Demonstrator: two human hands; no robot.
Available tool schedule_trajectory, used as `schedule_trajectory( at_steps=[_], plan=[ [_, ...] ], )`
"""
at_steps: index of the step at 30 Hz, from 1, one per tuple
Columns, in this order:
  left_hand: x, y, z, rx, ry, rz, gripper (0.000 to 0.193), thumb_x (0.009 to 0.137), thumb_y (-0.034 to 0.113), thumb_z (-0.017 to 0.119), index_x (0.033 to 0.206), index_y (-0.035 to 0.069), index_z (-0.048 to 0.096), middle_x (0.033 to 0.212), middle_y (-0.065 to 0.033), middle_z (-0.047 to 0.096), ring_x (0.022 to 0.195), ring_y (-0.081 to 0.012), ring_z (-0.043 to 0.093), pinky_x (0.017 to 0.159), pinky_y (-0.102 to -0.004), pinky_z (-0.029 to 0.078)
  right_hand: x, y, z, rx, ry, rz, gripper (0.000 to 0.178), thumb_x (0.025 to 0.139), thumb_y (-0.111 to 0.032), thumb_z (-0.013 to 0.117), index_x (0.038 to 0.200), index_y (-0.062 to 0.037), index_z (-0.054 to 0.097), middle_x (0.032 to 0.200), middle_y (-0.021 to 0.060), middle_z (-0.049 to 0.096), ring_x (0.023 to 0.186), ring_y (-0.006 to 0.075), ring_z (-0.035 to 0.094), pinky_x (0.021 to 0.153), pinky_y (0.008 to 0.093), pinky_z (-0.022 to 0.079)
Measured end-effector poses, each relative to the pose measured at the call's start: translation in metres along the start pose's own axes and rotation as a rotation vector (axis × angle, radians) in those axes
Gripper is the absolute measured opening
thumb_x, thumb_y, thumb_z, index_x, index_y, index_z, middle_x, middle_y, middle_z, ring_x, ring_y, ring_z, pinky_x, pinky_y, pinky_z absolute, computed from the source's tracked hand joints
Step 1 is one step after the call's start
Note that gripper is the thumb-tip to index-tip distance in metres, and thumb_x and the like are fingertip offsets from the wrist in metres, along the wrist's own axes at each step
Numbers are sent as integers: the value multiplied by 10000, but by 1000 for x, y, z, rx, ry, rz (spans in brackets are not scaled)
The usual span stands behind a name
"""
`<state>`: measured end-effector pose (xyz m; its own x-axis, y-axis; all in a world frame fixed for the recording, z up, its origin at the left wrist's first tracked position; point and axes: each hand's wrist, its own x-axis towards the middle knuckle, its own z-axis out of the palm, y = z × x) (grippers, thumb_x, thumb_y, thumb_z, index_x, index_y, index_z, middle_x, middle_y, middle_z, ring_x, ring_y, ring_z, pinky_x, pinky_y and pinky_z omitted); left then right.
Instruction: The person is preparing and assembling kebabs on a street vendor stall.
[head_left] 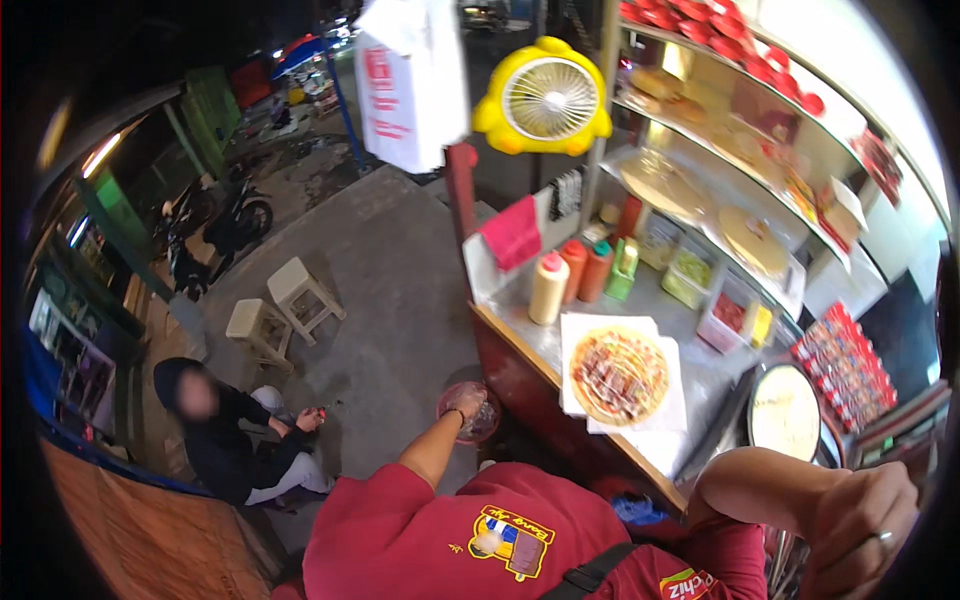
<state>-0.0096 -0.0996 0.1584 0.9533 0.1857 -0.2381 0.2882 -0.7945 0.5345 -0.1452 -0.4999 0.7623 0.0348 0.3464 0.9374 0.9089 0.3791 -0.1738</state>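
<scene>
My left hand (pixel 467 401), with a dark band at the wrist, reaches down over a red plastic bucket (pixel 443 402) beside the counter. Its fingers are small and partly hidden, so any grip is unclear. At the lower right my right hand (pixel 868 528) is curled closed, a ring on one finger; whatever it may hold is hidden. Near it a dark round pan (pixel 829 430) contains a pale flat round (pixel 785 410). A topped pizza (pixel 619 376), striped with sauce, lies on white paper (pixel 667 405) on the metal counter.
Sauce bottles (pixel 572 270) and clear tubs (pixel 690 278) line the counter's back. Shelves (pixel 720 135) hold flat bases and red bowls. A yellow fan (pixel 548 97) and white bag (pixel 408 90) are ahead. A seated person (pixel 235 435) and two stools (pixel 280 310) are left.
</scene>
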Motion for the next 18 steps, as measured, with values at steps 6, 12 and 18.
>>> schedule_trajectory(
  at_steps=[6,12,18],
  plan=[
    [-69,-48,159,567,-326,668,224,915,146,558,1000,92,759,1056,-192,745,987,-328,727,851,-499,567,-184,-90,-117,5,266,196,176,807,-162,732,905,-15,742,610,11,580,398,156,470,417,245,377],
    [-205,-49,215,347,-818,121,293,974,324,546,981,103,738,960,-138,754,860,-299,713,785,-458,556,-286,-176,-197,-971,635,1306,264,993,-80,628,1228,13,702,863,42,684,754,82,595,694,259,482],
    [-207,47,210,-107,-773,-316,369,1035,407,529,891,108,690,845,-54,717,767,-156,672,712,-363,551,-432,-232,-190,-1724,-3,1869,506,934,-382,734,1240,9,638,1181,231,699,1100,437,656,927,511,512]
  ],
)
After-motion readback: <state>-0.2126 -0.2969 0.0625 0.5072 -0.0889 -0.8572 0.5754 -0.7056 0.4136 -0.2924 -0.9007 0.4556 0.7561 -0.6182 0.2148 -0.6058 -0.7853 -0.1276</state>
